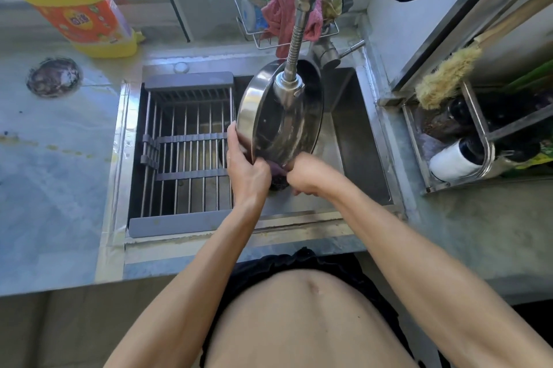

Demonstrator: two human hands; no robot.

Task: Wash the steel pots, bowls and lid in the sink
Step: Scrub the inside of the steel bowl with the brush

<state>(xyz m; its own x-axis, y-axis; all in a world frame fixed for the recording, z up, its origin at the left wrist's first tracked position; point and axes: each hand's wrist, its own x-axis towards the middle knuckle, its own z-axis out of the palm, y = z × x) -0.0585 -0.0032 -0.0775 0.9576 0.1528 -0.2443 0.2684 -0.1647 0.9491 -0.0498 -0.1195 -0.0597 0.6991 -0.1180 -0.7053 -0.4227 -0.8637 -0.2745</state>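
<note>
**A:** Steel pot [279, 116], where is it?

**B:** Over the sink [353, 134], tipped up on its edge under the tap head [288, 89], with its hollow side facing right. The left hand [248, 167] curls round its lower left rim. The right hand [305, 171] is closed on a dark scrubber [276, 174], which sits at the pot's bottom edge between the two hands.

**A:** How would it handle?

**B:** My guess: rigid, thin-walled and fairly light, since one hand props it up. It looks wet and shiny, so probably slippery. It shouldn't break, but it could clang or dent if it slid down into the sink.

**A:** Best place to hold it?

**B:** The rim, as the left hand has it, thumb on one side of the wall and fingers on the other. The smooth curved wall gives little purchase.

**A:** What's nearby?

**B:** A grey rack [185, 155] covers the sink's left half, just beside the pot. Behind the tap, a wire caddy [260, 35] holds sponges and a pink cloth [284, 11]. A yellow bottle [74, 5] stands on the table [54, 176] at far left. A steel shelf [449, 140] with a brush [446, 77] is on the right. No other pots, bowls or lid are clearly visible.
</note>
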